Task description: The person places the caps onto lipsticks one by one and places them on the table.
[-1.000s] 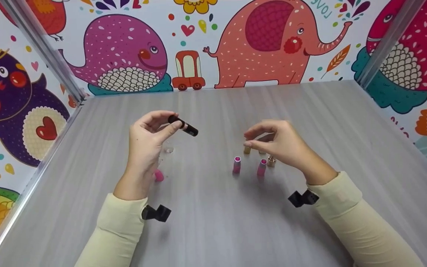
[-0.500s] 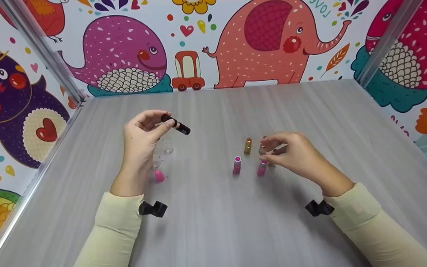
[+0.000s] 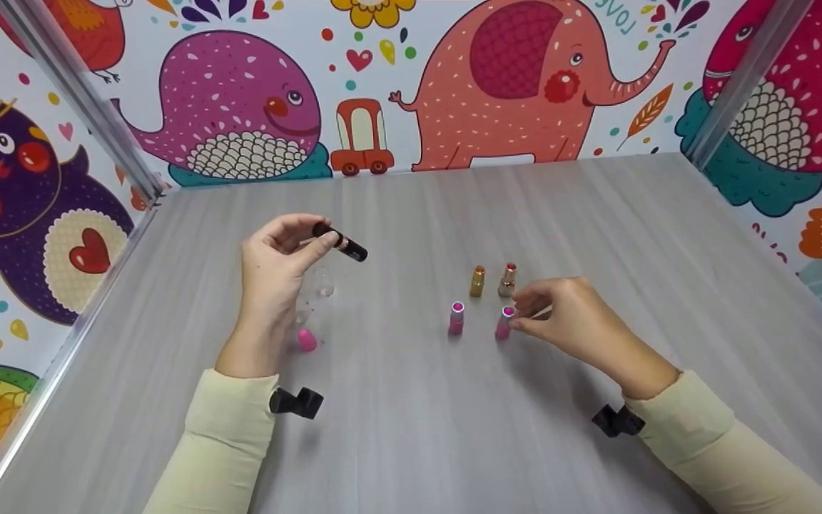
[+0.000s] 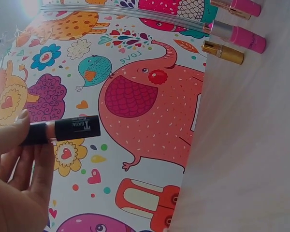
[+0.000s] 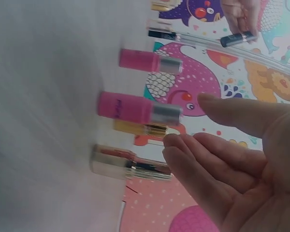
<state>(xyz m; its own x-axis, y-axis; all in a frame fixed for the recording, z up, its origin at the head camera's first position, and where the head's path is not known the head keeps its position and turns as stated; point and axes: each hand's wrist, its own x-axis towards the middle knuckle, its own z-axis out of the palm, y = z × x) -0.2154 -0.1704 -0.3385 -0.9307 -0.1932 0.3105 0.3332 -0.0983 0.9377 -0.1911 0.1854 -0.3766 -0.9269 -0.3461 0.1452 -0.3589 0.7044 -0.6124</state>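
My left hand [image 3: 315,239] is raised over the table and pinches a black lipstick tube [image 3: 340,242] between thumb and fingertips; the left wrist view shows the same black tube [image 4: 67,130] in my left hand [image 4: 26,130]. My right hand [image 3: 521,318] hovers with relaxed fingers just right of a standing pink lipstick [image 3: 504,323], holding nothing. In the right wrist view the right hand [image 5: 183,121] lies open beside that pink lipstick [image 5: 135,108]. A second pink lipstick [image 3: 456,318] stands to its left. Behind them stand a gold lipstick [image 3: 477,280] and a rose-gold one [image 3: 507,279].
A pink cap [image 3: 307,339] lies by my left wrist, with a clear cap [image 3: 323,285] beyond it. The grey table [image 3: 411,428] is walled on three sides by cartoon-printed panels [image 3: 511,78], with metal posts in the corners.
My right hand has drawn back toward me and lower, uncovering the gold and rose-gold lipsticks, and now sits by the right pink one. The left hand has barely moved.
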